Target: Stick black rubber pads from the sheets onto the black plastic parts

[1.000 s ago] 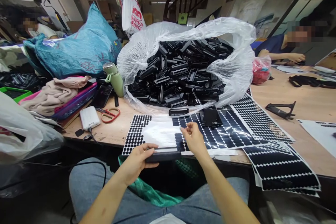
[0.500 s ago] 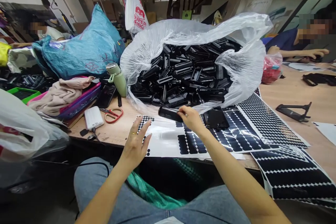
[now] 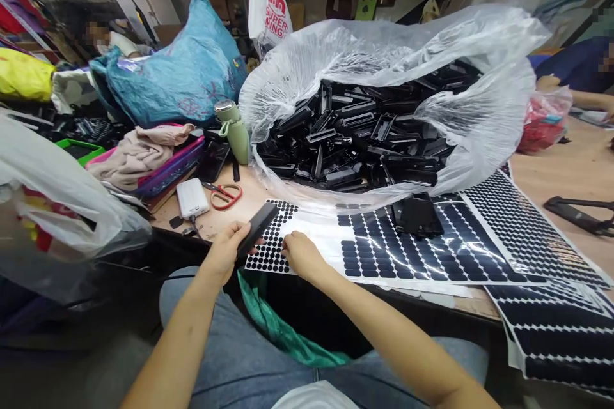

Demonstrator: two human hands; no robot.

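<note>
My left hand (image 3: 224, 250) is closed round a long, flat black plastic piece (image 3: 259, 227), which it holds at a slant over the table's front edge. My right hand (image 3: 302, 255) has its fingers pinched together at a white sheet with black round stickers (image 3: 275, 261); whether a sticker is between the fingertips cannot be made out. To the right of that hand, a sheet of larger oval black stickers (image 3: 378, 255) lies on the table with a dark plastic part (image 3: 418, 216) on top. Behind both hands stands a clear plastic bag (image 3: 283, 70) full of similar black pieces (image 3: 355, 116).
Red-handled scissors (image 3: 226, 197), a white power bank (image 3: 192, 198) and a green bottle (image 3: 236, 134) stand or lie at left. More sticker sheets (image 3: 551, 332) overhang the front edge at right, near a black stand (image 3: 580, 214). A co-worker's arm (image 3: 588, 99) shows at far right.
The black piece has passed from my right hand to my left. My right hand has come nearer and left, to the round stickers. The camera view has swung slightly left.
</note>
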